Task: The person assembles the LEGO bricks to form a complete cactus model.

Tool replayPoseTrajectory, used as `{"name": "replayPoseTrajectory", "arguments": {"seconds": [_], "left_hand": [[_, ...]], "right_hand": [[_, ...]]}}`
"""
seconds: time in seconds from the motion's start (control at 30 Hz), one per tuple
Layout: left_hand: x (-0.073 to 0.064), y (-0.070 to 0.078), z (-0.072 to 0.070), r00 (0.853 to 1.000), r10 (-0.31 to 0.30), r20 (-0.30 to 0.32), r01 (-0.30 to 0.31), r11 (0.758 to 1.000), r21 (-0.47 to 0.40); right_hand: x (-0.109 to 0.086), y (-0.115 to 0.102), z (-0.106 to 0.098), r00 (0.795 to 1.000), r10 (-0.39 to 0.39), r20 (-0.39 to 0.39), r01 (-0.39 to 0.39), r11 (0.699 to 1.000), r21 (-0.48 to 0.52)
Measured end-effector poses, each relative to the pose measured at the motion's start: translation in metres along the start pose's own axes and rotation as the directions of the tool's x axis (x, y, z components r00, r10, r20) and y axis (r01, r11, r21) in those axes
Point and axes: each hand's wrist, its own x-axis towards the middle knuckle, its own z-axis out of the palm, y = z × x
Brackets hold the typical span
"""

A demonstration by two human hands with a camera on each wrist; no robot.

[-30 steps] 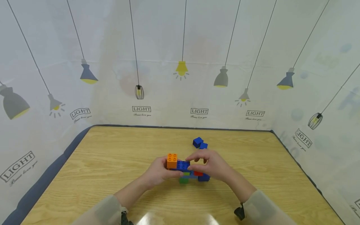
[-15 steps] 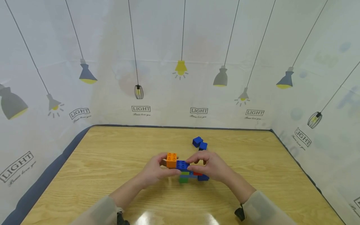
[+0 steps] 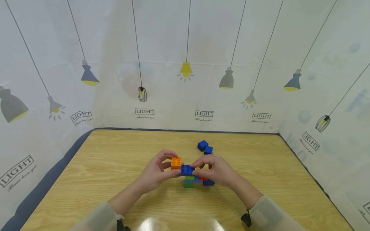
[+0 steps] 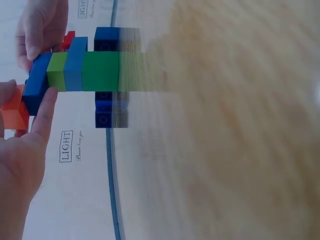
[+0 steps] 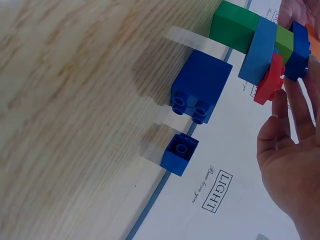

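Note:
A small tower of building blocks stands in front of me. Its green block (image 3: 189, 184) is at the bottom, with a light blue block (image 4: 76, 64), a lime green block (image 4: 57, 71) and a long blue block (image 3: 187, 170) stacked above. An orange block (image 3: 176, 163) sits on the blue one's left end, which juts out past the tower. A red block (image 5: 270, 80) sits on the light blue one's right side. My left hand (image 3: 151, 173) holds the orange end, thumb under the blue block, fingers behind and above. The right hand (image 3: 217, 169) pinches the blue block's right end.
Behind the right hand, two dark blue blocks lie on the wooden table (image 3: 121, 154), one of them a smaller blue block (image 5: 179, 154). Another blue block (image 3: 208, 182) is beside the tower's right side. A printed cloth wall (image 3: 167, 89) rises behind the table.
My left hand has shifted left and slightly up; its thumb has slid left along the blue block and its fingers have risen over the orange block. The right hand stays nearly still.

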Motion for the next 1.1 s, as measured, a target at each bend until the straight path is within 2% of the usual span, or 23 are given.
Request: {"name": "replayPoseTrajectory", "arguments": {"seconds": [0.37,0.7,1.1], "left_hand": [[-0.001,0.007,0.006,0.999,0.015,-0.051,-0.014,1.000,0.027],[0.000,0.010,0.005,0.999,-0.002,-0.047,0.004,0.999,0.042],[-0.001,0.013,0.005,0.998,-0.019,-0.062,0.023,0.997,0.069]], "right_hand": [[-0.001,-0.001,0.000,1.000,0.009,0.004,-0.009,1.000,0.010],[-0.003,-0.003,-0.003,0.999,0.041,0.027,-0.040,0.999,-0.021],[-0.021,0.011,-0.017,0.997,0.076,-0.023,-0.077,0.997,-0.028]]}}
